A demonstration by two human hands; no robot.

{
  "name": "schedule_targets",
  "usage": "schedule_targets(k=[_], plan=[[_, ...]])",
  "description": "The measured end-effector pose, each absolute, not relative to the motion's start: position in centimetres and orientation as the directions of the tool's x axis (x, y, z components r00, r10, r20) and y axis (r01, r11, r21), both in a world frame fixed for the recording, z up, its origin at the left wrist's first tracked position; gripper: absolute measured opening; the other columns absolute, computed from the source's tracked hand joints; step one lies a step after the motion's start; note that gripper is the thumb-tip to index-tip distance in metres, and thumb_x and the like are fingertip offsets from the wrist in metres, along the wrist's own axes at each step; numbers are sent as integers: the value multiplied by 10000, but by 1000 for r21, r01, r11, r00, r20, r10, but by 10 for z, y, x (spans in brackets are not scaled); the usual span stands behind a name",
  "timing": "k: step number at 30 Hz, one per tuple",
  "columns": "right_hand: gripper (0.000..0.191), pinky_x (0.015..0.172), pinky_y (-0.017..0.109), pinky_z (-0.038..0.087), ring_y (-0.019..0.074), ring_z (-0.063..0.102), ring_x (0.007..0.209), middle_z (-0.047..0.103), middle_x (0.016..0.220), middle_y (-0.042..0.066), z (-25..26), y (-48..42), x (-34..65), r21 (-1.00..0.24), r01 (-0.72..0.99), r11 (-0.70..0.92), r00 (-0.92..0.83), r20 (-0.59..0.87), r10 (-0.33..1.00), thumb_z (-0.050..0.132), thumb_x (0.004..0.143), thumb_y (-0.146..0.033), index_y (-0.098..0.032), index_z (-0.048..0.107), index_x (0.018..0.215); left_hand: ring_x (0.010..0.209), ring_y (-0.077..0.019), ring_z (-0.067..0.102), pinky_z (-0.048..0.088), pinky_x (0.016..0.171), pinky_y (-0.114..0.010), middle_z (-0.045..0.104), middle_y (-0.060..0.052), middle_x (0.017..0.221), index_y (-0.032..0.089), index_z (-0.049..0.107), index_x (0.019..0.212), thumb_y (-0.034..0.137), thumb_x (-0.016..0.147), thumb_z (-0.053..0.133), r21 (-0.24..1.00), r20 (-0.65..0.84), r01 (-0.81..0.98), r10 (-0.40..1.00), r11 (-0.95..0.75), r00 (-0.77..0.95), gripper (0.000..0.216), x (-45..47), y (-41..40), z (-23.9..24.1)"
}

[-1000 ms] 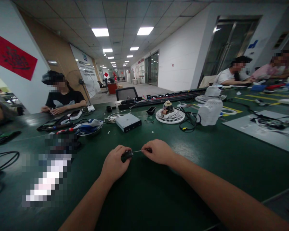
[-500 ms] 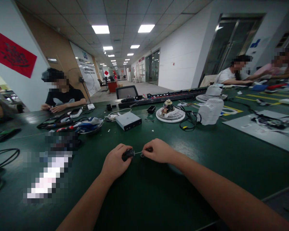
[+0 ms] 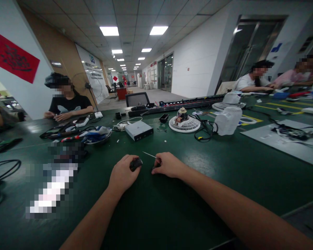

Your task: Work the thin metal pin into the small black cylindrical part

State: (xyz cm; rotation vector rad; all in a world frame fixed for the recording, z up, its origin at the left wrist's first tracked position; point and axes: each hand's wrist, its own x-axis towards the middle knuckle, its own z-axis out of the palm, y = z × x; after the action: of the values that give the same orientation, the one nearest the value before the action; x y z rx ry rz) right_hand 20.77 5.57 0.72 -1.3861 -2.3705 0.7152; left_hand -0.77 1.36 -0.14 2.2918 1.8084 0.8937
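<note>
My left hand [image 3: 123,173] is closed round a small black cylindrical part [image 3: 136,164], whose rim faces right. A little to the right, my right hand [image 3: 170,164] grips a thin screwdriver [image 3: 149,154]. Its bare metal shaft points left and slightly away from me, while its handle is mostly hidden in the fingers. A small dark piece [image 3: 153,169] shows at the right thumb and fingertips; what it is I cannot make out. A gap separates the shaft from the black part. Both hands are low over the green table [image 3: 135,215].
Beyond my hands are a silver disc drive [image 3: 139,130], a small black tray [image 3: 163,118], a white fan grille with motor [image 3: 184,124] and a white plastic housing [image 3: 228,120]. Tools and a blue cloth [image 3: 97,134] lie left. A person [image 3: 67,100] sits across the table.
The screwdriver shaft has come away from the black part and swung up. My left hand has shifted slightly left with that part, opening a gap between the hands.
</note>
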Motion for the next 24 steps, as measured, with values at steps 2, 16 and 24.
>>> schedule_targets(k=[2,16,24], plan=[[270,560,244,409,153,636,690,696,765,-6,8,54,206,-622,673,399,-479,44,877,735,679,-263,-204,474,645,920,-218,648,519,762,-336,664,-32,1040,244,639,1054,273,794,627,418,382,854,913,-310,144,262,-7,14,-2],[388,685,300,489,265,695,935,690,753,40,5,52,203,-860,332,387,-418,234,878,629,799,-225,-222,291,609,907,-201,628,505,794,-340,674,-47,1021,231,616,1112,248,796,645,380,421,775,840,-506,342,318,-2,8,1],[378,755,315,509,199,687,911,720,897,52,7,52,202,-908,182,378,-435,270,859,646,728,-138,-218,296,606,888,-200,628,503,790,-344,675,-39,1006,236,615,1111,265,799,655,352,417,777,831,-522,369,316,-3,8,2]])
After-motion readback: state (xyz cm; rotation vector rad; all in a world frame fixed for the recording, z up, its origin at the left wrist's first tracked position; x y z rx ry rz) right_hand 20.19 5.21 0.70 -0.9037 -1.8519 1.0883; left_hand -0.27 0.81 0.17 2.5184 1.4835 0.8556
